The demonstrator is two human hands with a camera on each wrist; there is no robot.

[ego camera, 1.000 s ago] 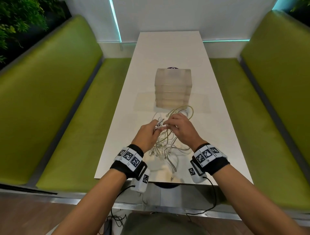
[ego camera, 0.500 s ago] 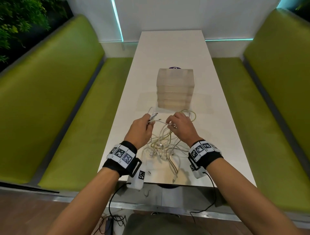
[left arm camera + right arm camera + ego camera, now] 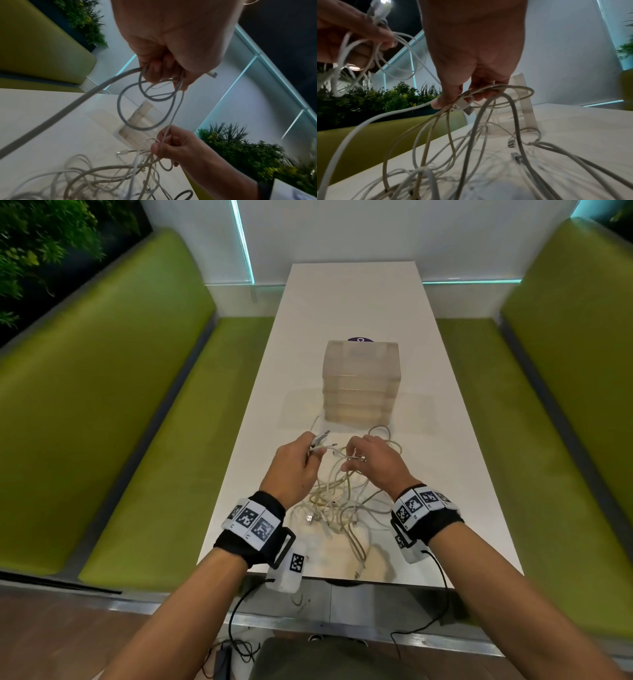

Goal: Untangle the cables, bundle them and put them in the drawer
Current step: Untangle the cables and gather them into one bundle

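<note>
A tangle of white cables [image 3: 337,501] lies on the near end of the white table [image 3: 455,474]. My left hand [image 3: 294,462] is raised above the pile and grips a few cable loops with a plug end sticking out [image 3: 212,74]. My right hand [image 3: 373,460] pinches several strands [image 3: 467,100] of the same tangle between thumb and fingers, a little to the right. A thin strand runs between the two hands. Behind the pile stands a translucent drawer unit [image 3: 361,383] with its drawers closed.
Green benches [image 3: 102,422] [image 3: 565,405] flank the narrow table. A purple round mark [image 3: 359,339] shows behind the drawer unit. The table's near edge [image 3: 342,578] is close under my wrists. Loose plug ends [image 3: 511,143] lie among the cables. Plants [image 3: 248,152] line the wall.
Both hands have drawn apart, the left moving left and away with its cable ends, stretching a strand between them. More of the tangle now shows between the wrists.
</note>
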